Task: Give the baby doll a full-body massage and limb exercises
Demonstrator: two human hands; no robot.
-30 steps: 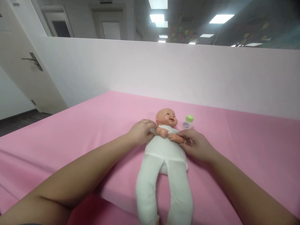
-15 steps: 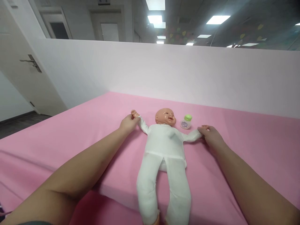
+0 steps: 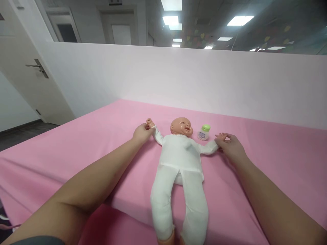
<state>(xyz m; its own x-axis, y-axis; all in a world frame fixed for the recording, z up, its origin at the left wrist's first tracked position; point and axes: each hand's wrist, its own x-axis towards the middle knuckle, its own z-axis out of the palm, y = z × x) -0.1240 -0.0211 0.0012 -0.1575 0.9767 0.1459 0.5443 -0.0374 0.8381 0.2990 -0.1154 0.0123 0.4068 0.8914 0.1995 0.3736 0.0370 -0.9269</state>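
A dark grey sleeve (image 3: 38,241) stops in a curved edge above the creased left elbow (image 3: 73,207); bare forearms (image 3: 107,177) taper to slim wrists (image 3: 136,142), and the left hand (image 3: 143,133) and right hand (image 3: 232,147) are bare too.

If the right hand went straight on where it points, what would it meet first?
Past the doll's arm in the right hand's fingers, likely the green-capped bottle; depth is unclear.

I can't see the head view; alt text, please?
Left hand and right hand hold a white-clothed doll by its outspread arms, on its back on pink cloth. A green-capped bottle stands between its head and the right hand.
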